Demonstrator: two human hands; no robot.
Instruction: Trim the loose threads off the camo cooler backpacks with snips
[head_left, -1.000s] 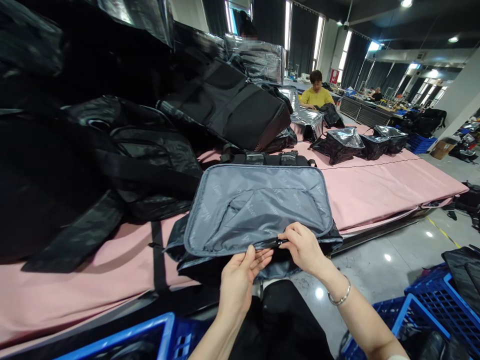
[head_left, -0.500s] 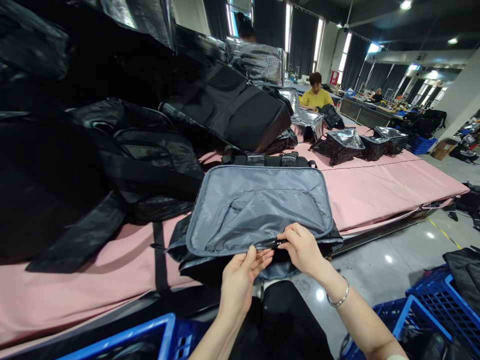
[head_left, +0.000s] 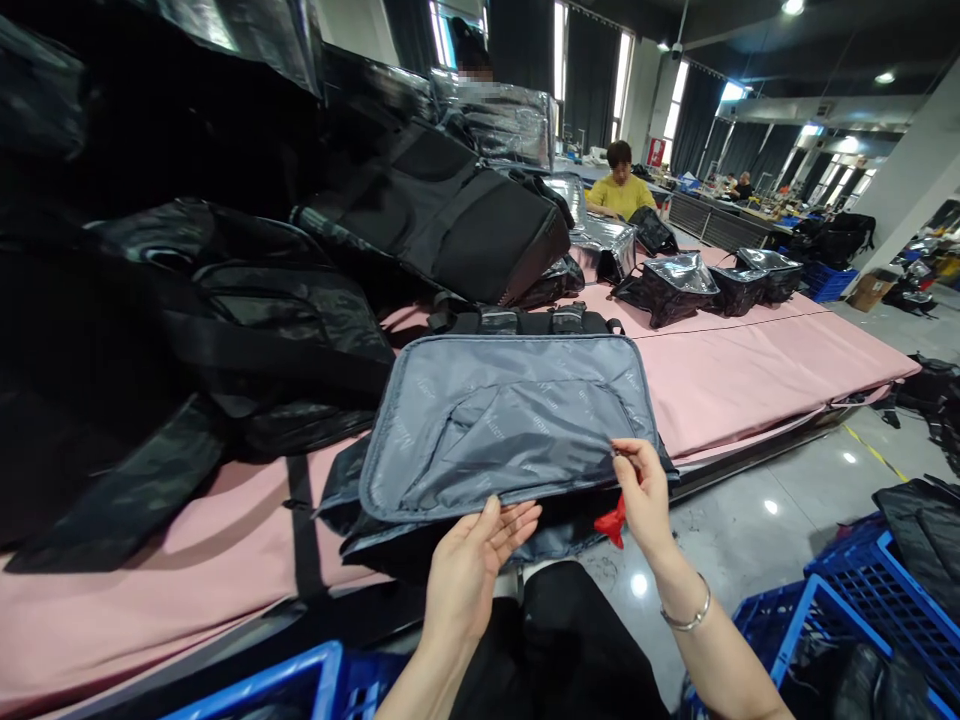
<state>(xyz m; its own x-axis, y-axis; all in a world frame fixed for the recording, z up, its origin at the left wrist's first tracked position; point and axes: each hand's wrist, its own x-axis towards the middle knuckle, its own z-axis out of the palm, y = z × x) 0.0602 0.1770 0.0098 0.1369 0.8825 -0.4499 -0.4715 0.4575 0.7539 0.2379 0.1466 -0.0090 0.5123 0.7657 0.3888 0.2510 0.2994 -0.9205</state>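
An open backpack lies on the pink-covered table, its grey-lined flap (head_left: 510,420) spread flat with printed lettering on the lining. My left hand (head_left: 476,555) pinches the front edge of that flap, thumb on top and fingers stretched underneath. Above the flap's right front corner, my right hand (head_left: 643,492) is closed, with thumb and forefinger together. A red piece of cloth (head_left: 612,522) hangs from it beside the palm. Whatever else sits in that grip is mostly hidden; just a small dark tip shows at the fingertips.
Black and camouflage bags (head_left: 277,320) are heaped on the left. Several silver-lined bags (head_left: 679,280) stand farther along the pink table (head_left: 765,350). Blue crates (head_left: 892,600) flank me low down. A person in a yellow top (head_left: 621,190) sits at the far end.
My right hand has moved right, away from the flap's front edge near my left hand, and red cloth now shows below it. The left hand stays on the edge. The view has shifted slightly.
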